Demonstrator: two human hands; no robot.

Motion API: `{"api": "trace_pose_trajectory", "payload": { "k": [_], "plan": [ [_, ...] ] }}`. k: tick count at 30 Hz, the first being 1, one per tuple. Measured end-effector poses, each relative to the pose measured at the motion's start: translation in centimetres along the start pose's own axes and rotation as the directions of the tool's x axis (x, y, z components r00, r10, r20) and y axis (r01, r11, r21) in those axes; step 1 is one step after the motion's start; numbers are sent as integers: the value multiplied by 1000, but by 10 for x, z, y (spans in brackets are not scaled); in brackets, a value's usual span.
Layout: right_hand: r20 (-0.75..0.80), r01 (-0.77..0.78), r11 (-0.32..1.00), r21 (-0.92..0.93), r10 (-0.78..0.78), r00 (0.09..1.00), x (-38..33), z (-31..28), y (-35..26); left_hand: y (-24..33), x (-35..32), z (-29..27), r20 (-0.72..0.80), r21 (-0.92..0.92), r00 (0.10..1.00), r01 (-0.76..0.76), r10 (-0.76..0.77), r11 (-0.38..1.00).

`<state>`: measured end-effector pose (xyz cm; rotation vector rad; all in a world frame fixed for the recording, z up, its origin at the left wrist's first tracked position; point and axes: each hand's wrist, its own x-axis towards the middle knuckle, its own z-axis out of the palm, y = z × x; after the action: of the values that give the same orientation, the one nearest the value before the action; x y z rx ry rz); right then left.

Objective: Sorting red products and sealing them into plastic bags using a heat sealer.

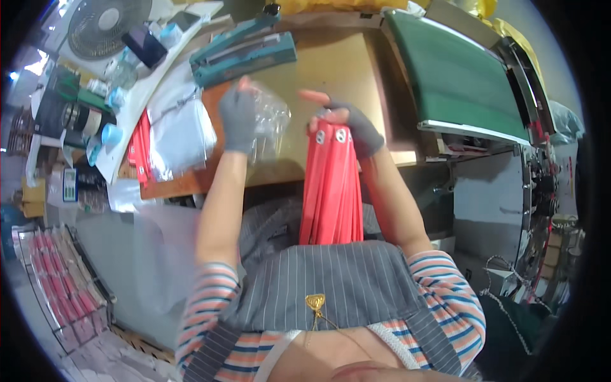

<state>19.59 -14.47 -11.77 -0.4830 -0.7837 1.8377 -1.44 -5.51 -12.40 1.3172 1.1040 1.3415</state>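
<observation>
My right hand (pixel 350 127), in a grey fingerless glove, grips the top of a bundle of red straps (pixel 332 184) with round metal eyelets. The straps hang down in front of my apron, and the index finger points out to the left. Over the left part of the table, my left hand (pixel 238 118), gloved the same way, is closed on a crumpled transparent plastic bag (pixel 270 121). The bag hangs on its right side and is somewhat blurred. A stack of flat plastic bags (pixel 181 134) lies left of this hand, with more red straps (pixel 140 149) beside it.
A teal bag sealer (pixel 245 57) stands at the back of the wooden table (pixel 340 63). To the right is a green conveyor belt (pixel 461 79). A white shelf (pixel 143 95) at left carries a fan (pixel 108 22), a phone (pixel 145 46) and jars. A wire rack (pixel 63 280) holds packed pink items.
</observation>
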Motion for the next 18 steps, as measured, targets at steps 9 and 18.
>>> {"api": "trace_pose_trajectory", "payload": {
  "k": [9, 18],
  "plan": [
    [-244, -151, 940, 307, 231, 942, -43, 25, 34, 30, -102, 24, 380, 228, 864, -434, 331, 871],
    [-108, -245, -155, -957, -593, 798, -74, 30, 27, 57, -131, 21, 492, 258, 868, -213, 61, 942]
  ]
}}
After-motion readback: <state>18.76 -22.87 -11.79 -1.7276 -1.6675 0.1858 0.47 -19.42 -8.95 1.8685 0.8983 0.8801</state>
